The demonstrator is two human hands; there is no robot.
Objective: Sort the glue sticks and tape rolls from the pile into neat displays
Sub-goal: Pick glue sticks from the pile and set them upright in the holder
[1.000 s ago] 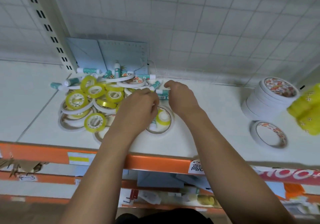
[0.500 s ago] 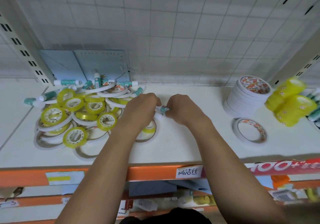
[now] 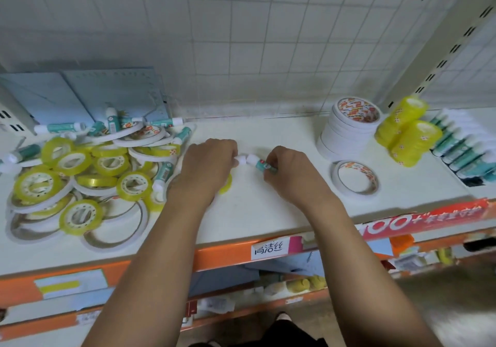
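Note:
A mixed pile [image 3: 88, 169] of yellow tape rolls, white tape rings and teal glue sticks covers the left of the white shelf [image 3: 255, 212]. My right hand [image 3: 291, 175] grips a teal glue stick [image 3: 259, 162] with a white cap, held just above the shelf's middle. My left hand [image 3: 206, 166] is curled round another white-capped glue stick [image 3: 240, 160], whose cap end meets the right one's cap. A yellow tape roll [image 3: 226, 185] lies partly hidden under my left hand.
To the right stand a stack of white tape rolls [image 3: 349, 126], a single white roll [image 3: 355, 177] lying flat, stacked yellow rolls [image 3: 408, 134] and a row of teal glue sticks [image 3: 464, 153]. Blue packets [image 3: 80, 99] lean at the back left. An orange shelf edge [image 3: 228, 255] runs below.
Both hands have left the pile's edge and moved right and toward me, each carrying a glue stick. The view has swung right, showing the sorted rolls and glue sticks.

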